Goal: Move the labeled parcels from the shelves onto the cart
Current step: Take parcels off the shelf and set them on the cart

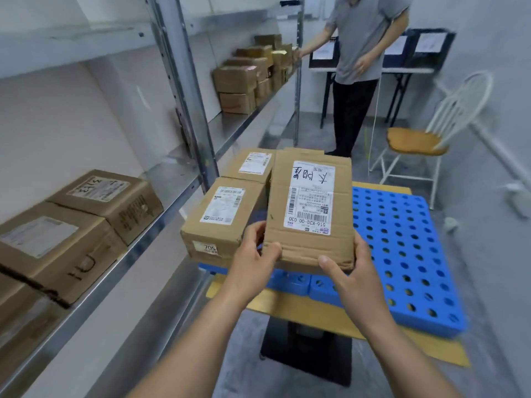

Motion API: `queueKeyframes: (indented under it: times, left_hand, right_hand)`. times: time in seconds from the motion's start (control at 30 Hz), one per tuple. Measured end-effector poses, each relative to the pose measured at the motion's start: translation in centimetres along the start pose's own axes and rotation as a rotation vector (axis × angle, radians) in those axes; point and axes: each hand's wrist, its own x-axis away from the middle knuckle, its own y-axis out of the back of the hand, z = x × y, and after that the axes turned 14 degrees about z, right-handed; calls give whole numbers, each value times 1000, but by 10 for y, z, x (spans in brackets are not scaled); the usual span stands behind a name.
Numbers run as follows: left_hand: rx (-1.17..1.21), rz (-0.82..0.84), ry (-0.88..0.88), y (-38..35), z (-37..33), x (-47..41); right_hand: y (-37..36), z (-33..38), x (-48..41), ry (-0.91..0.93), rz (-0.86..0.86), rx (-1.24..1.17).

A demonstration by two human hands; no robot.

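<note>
The held parcel [310,208] hides the middle of the cart [402,248], and whether its far end rests on the blue deck cannot be told; its label is upside down and mostly too small to read. The left grip [255,254] clasps its near left corner, thumb on top and fingers along the side; the right grip [350,271] clasps the near right corner likewise. Two more lie on the cart's left side, a near parcel [224,222] and a far parcel [250,165], just left of the held one. On the shelf [161,225] at near left sit three shelf parcels [109,202], the nearest cut off by the frame and blurred. A far stack [253,73] on the same shelf is too blurred to count. One person [362,53], head cut off, stands far by a desk [373,69]; one white chair [425,133] is far right
</note>
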Motion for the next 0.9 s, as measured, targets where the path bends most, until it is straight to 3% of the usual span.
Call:
queueKeyframes:
  times: [0.5,0.6,0.73,0.8,0.9]
  left_hand:
    - [-102,264,177,16,65,-23]
    - [-90,131,-22,44,63,-21]
    - [-227,-285,-271,106,53,-17]
    - [-277,-380,-220,132,61,-27]
    - [-327,-313,20,156,80,-47]
  right_hand:
    - [-38,-26,-16,-339,-10,55]
    - [-41,-24,-21,-357,-27,39]
    - [-47,-19,-30,-356,-53,47]
    - [-53,-17,-36,-344,-61,51]
    - [-62,-13,-45,-331,-66,32]
